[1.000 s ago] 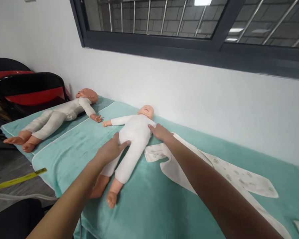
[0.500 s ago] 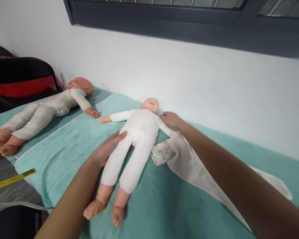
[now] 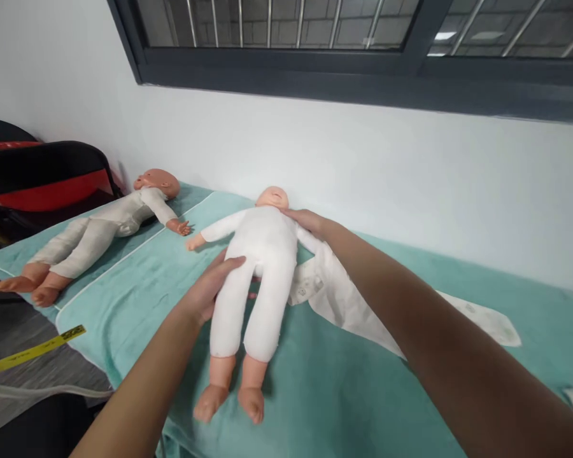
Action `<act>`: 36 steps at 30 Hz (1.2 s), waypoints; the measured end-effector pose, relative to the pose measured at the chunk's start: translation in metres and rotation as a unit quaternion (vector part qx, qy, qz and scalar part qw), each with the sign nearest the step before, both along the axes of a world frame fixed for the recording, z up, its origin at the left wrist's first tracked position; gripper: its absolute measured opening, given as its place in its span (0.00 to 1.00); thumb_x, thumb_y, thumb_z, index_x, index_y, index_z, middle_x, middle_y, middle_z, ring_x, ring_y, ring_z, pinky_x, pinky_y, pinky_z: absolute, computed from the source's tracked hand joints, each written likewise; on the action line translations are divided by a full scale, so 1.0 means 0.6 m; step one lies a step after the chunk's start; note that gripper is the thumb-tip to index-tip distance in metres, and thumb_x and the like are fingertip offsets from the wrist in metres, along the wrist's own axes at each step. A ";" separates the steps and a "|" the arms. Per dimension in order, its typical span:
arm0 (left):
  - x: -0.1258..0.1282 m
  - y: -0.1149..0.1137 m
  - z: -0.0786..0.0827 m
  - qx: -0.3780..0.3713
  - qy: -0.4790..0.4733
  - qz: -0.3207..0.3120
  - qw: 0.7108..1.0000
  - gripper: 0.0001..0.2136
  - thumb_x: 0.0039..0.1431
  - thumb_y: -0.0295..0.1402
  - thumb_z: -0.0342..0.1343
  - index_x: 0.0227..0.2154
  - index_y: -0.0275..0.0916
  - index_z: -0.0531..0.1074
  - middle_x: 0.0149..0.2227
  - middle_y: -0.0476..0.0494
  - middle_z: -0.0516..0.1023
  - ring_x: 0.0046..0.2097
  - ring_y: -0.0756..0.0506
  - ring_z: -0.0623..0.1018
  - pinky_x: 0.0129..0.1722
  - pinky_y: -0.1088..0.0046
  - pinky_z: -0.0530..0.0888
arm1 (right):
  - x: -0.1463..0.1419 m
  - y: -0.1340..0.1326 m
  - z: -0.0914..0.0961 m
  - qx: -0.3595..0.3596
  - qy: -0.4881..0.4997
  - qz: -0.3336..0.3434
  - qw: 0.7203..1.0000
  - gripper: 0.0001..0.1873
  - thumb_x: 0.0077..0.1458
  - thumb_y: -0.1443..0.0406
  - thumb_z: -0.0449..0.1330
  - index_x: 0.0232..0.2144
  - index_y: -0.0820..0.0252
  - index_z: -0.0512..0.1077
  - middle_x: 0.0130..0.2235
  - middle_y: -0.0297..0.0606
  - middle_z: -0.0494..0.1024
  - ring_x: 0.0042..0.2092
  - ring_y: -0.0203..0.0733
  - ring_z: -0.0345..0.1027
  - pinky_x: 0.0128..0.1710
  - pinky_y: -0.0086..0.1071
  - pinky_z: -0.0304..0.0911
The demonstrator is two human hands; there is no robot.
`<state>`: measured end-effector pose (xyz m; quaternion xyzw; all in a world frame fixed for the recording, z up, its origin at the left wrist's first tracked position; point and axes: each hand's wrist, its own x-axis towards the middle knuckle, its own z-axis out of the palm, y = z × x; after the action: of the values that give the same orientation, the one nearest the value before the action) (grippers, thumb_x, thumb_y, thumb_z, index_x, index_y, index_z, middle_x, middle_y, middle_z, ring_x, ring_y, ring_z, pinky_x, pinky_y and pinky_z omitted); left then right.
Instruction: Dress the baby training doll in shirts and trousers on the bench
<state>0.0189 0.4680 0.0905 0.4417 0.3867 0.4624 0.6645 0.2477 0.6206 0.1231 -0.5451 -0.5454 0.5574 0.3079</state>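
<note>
A baby doll (image 3: 262,235) with a white cloth body lies on its back, bare feet pointing towards me. My left hand (image 3: 213,284) grips its hip on the left, thumb on top and fingers curling underneath. My right hand (image 3: 308,219) is closed at the doll's shoulder and neck, its fingertips partly hidden there. A white patterned baby garment (image 3: 334,286) lies beside the doll, partly under my right forearm. The doll's arm on that side disappears behind my wrist and the garment.
A second baby doll (image 3: 109,222) in off-white cloth lies at the left on the teal table cover (image 3: 334,381). Black and red chairs (image 3: 48,178) stand beyond it. A yellow tape strip (image 3: 33,352) hangs near the table's left edge. The white wall (image 3: 386,165) borders the far side.
My right hand has shifted from the doll's upper arm to its shoulder and neck. My left hand stays at the hip. The doll lies straighter, and the camera view has tilted up.
</note>
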 end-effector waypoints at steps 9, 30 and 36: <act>0.125 -0.074 0.149 0.032 -0.017 0.015 0.999 0.29 0.56 0.38 0.60 0.60 0.50 0.60 0.55 0.36 0.73 0.43 0.34 0.80 0.32 0.58 0.81 | 0.135 -0.069 0.154 0.165 -0.059 0.007 0.984 0.34 0.55 0.40 0.55 0.44 0.62 0.76 0.47 0.45 0.80 0.46 0.50 0.74 0.46 0.39 0.69; 0.448 -0.245 -0.017 -0.127 -0.036 -0.114 0.985 0.35 0.53 0.40 0.61 0.63 0.49 0.56 0.54 0.34 0.73 0.39 0.39 0.80 0.30 0.66 0.80 | 0.489 -0.340 -0.015 0.067 -0.274 -0.043 0.958 0.41 0.57 0.36 0.46 0.56 0.58 0.72 0.58 0.42 0.73 0.56 0.53 0.68 0.57 0.39 0.61; 0.419 -0.216 -0.038 -0.038 0.066 -0.108 0.991 0.27 0.58 0.43 0.59 0.60 0.44 0.63 0.58 0.39 0.72 0.52 0.40 0.76 0.51 0.63 0.75 | 0.489 -0.333 0.009 0.068 -0.384 -0.031 0.920 0.37 0.58 0.38 0.46 0.44 0.58 0.78 0.50 0.47 0.79 0.52 0.58 0.71 0.51 0.43 0.62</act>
<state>0.2700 0.3386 0.0679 0.4848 0.3969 0.3423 0.7002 0.5411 0.4206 0.1285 -0.7119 -0.6410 0.2567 0.1282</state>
